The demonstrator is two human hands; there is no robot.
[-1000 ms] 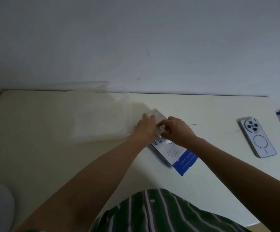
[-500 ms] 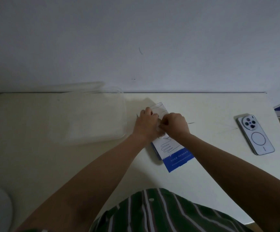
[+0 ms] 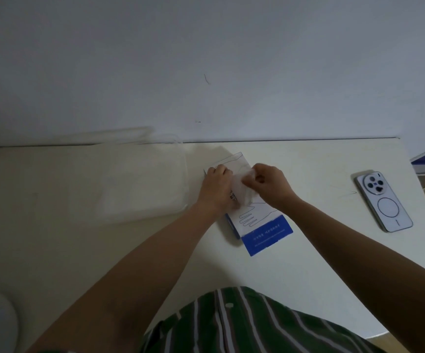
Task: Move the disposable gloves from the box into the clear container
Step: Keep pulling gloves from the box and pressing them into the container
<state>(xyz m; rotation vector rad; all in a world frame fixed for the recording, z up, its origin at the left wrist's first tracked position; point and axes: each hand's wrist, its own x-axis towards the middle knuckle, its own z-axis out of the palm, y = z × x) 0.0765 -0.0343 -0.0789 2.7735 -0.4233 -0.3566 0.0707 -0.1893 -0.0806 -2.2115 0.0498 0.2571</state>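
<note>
Head view, right hand (image 3: 267, 186) first: fingers curled tight, thumb and fingertips pinching a thin translucent sheet, judged to be one or more of the disposable gloves (image 3: 242, 191), drawn partly up out of the box (image 3: 259, 221). Lower end of the sheet apparently not yet free of the opening, though hard to tell. Just beside, left hand (image 3: 217, 189): fingers bent over the box's left side, holding it down against the pull.

Box flat on the table (image 3: 308, 263), long axis diagonal, blue end toward the body and right, far end toward the wall. Clear container (image 3: 184, 174) to the left of both hands, close beside the left hand, open side up, its contents impossible to make out. Left hand nearer to it; right hand on the far side, so likely a carry leftward across the left hand, or a hand-over. Phone (image 3: 383, 201) well apart to the right, out of that path.

Against half a second ago: hands then pressed close together over the box with no film showing between them; now parted slightly, right hand lifted, sheet raised between them. Box, container and phone placed as before.
</note>
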